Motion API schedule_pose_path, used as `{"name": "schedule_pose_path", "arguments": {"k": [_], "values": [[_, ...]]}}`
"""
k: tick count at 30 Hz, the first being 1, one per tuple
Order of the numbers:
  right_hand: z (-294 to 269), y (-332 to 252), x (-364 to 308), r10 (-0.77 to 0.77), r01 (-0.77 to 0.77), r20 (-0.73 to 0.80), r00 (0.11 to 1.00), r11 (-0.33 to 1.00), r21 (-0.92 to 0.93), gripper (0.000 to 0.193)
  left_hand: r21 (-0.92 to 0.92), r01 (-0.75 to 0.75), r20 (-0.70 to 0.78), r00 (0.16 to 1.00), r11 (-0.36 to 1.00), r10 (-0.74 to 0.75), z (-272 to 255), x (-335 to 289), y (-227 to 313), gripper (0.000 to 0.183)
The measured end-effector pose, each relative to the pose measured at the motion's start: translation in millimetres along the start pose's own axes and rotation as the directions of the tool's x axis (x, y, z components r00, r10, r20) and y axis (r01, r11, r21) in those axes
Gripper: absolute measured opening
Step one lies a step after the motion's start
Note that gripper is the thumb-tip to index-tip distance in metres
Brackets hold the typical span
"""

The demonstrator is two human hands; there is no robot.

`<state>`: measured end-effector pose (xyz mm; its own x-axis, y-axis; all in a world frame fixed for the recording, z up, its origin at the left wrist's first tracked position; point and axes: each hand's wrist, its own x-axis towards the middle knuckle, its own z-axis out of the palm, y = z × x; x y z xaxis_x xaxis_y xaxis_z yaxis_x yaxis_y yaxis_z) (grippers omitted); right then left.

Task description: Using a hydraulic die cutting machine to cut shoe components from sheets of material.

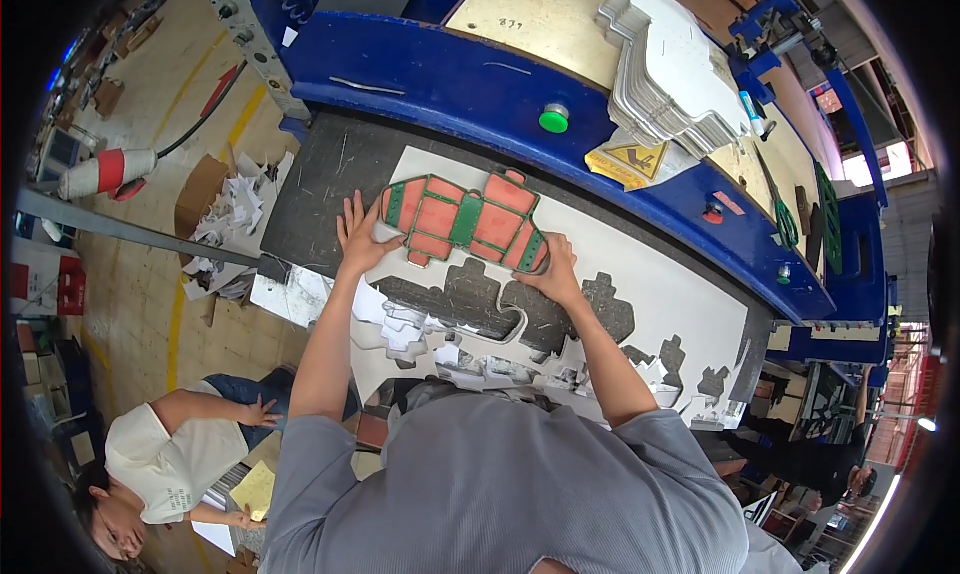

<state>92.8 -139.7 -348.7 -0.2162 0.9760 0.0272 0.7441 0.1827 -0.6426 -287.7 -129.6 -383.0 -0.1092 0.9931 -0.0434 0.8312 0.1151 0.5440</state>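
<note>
A cutting die (462, 221) with orange-red pads and green strips lies on a white sheet (640, 284) over a dark board. At its left end, my left hand (362, 239) has its fingers spread, the thumb near the die's lower edge. My right hand (552, 272) grips the right end, thumb below and fingers along the end edge. Shaped cut-outs (470, 294) in the sheet show dark board nearer to me. Loose white scraps (400, 324) lie beside them.
A blue press (450, 79) with a green button (554, 118) stands beyond the board. On its top sits a stack of shaped white pieces (670, 69). Paper scraps (235, 209) are heaped on the floor at left. A person (185, 449) holds yellow paper at lower left.
</note>
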Motion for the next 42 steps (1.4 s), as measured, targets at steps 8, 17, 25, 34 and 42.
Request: {"name": "schedule_pose_path", "arguments": {"k": [8, 17, 25, 34, 42], "values": [[15.7, -1.6, 13.5, 0.161, -0.110, -0.326, 0.931, 0.979, 0.169, 0.067, -0.151, -0.012, -0.034, 0.999, 0.988, 0.007, -10.6, -12.1, 9.9, 0.097], [48.8, -68.9, 107.2, 0.271, -0.271, -0.279, 0.921, 0.962, 0.038, 0.062, -0.125, -0.187, 0.305, 0.927, 0.974, 0.217, -6.3, -115.3, 108.1, 0.055], [13.1, -37.7, 59.4, -0.199, 0.152, -0.148, 0.969, 0.948, -0.281, 0.087, -0.094, -0.098, -0.194, 0.978, 0.991, 0.078, -30.4, -74.8, 58.5, 0.066], [-19.0, -12.7, 25.1, -0.012, 0.025, -0.099, 0.995, 0.990, 0.135, 0.093, -0.027, 0.069, -0.147, 0.986, 0.997, -0.072, 17.5, -87.9, 84.4, 0.108], [-4.7, 4.2, 9.5, -0.034, 0.054, -0.103, 0.994, 0.980, 0.189, 0.091, -0.014, -0.081, -0.209, 0.975, 0.997, 0.076, 15.3, -77.2, 41.8, 0.095]]}}
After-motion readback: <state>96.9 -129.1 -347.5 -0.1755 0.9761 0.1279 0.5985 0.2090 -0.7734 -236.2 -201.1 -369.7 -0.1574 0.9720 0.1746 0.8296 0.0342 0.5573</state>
